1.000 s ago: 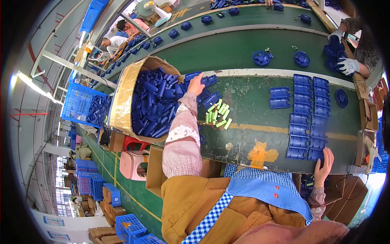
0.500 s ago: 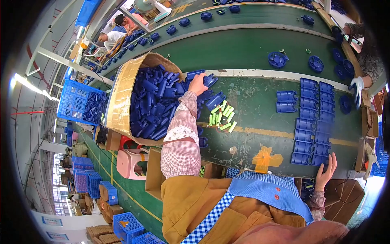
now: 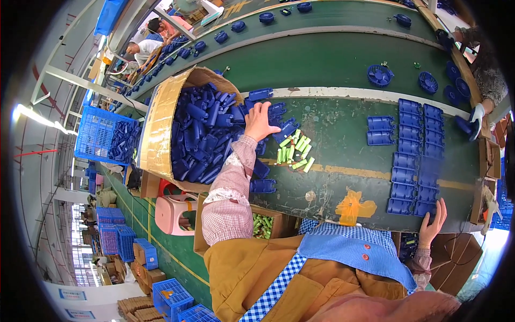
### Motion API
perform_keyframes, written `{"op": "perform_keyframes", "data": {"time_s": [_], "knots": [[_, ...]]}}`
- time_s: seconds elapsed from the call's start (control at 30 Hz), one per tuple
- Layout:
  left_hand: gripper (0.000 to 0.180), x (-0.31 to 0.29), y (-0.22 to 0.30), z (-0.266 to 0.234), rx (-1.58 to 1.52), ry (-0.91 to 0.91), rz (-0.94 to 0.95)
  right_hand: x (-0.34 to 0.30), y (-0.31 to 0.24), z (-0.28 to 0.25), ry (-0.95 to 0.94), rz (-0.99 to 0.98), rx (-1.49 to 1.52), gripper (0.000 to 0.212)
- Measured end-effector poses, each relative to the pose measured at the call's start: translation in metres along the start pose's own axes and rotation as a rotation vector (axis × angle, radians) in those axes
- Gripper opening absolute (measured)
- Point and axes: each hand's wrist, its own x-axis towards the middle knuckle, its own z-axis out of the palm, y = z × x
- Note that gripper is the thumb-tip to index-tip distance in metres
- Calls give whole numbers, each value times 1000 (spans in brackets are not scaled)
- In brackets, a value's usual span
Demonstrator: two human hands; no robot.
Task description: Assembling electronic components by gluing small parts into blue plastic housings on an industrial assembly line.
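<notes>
The left hand [image 3: 261, 122] arched half-open over blue covers [image 3: 286, 131], nothing visibly held. The spread, empty right hand [image 3: 431, 223] sat beside two cover columns [image 3: 410, 132], with two more covers [image 3: 381, 123] leftward.

I can't read any words or numbers here. At the bottom left, 2 signs are on the pale wall [image 3: 115, 292]. The top sign [image 3: 72, 294] and the bottom sign [image 3: 80, 313] are blue and white. Their writing is too small and blurry.
</notes>
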Motion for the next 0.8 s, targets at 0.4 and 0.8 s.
{"op": "perform_keyframes", "data": {"time_s": [0.4, 0.8], "knots": [[75, 9, -4, 16, 31, -105, 11, -3, 4, 1, -11, -1, -3, 44], [65, 38, 29, 33, -101, -49, 15, -5, 11, 3, 0, -37, 2, 41]]}}
